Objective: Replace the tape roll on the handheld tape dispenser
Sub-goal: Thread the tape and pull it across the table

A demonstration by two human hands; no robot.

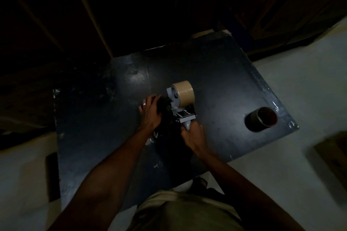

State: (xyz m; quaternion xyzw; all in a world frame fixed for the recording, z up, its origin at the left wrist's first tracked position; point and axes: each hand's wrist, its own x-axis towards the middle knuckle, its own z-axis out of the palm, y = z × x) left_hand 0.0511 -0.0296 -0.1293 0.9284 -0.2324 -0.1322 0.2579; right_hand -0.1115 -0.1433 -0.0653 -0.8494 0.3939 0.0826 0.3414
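Head view, nearest first: both forearms reach forward over the dark table (216,73), and the right hand (193,135) is wrapped around the grey handle of the tape dispenser (180,110), holding it just above the tabletop with the handle towards the person and the roll end away. The left hand (150,112) curls against the dispenser's left side over something dark — whether it grips a part of the tool or only presses there cannot be told in this light. Beyond the hands, the tan tape roll (185,92) sits on the dispenser's hub, its axis running roughly left to right, open side facing right. So the roll looks seated; the free end probably still needs threading towards the blade, and the left hand is nearer that job. Further right, well apart from both hands, a spent cardboard core (262,119) lies on its side, hollow and apparently empty.
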